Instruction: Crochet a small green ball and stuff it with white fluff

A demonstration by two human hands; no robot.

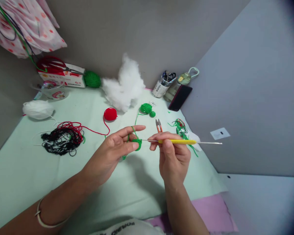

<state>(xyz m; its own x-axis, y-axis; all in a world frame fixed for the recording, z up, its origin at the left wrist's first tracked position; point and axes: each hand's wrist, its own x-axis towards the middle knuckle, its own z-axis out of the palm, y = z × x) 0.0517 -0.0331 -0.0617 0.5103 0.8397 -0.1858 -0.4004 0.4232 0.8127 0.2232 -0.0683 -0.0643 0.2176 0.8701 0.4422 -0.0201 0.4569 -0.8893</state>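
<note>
Between thumb and fingers, my left hand [112, 151] pinches a small piece of green crochet [137, 144]. Green yarn loops over its raised index finger and runs back to a green yarn ball [146, 108]. My right hand [173, 156] is closed around a crochet hook [181, 141] with a yellow handle and a metal tip at each end. The hook's left tip reaches the green piece; whether it is inside a stitch is too small to tell. Just beyond my right hand lie orange-handled thread snips [158, 125], partly hidden by the fingers.
White stuffing [123, 85] sits at the back, near a red yarn ball [110, 114]. Tangled black yarn [62, 140] and a white yarn ball [38, 109] lie left. At right are green scraps [181, 128], a phone [180, 98] and a pen cup [160, 88].
</note>
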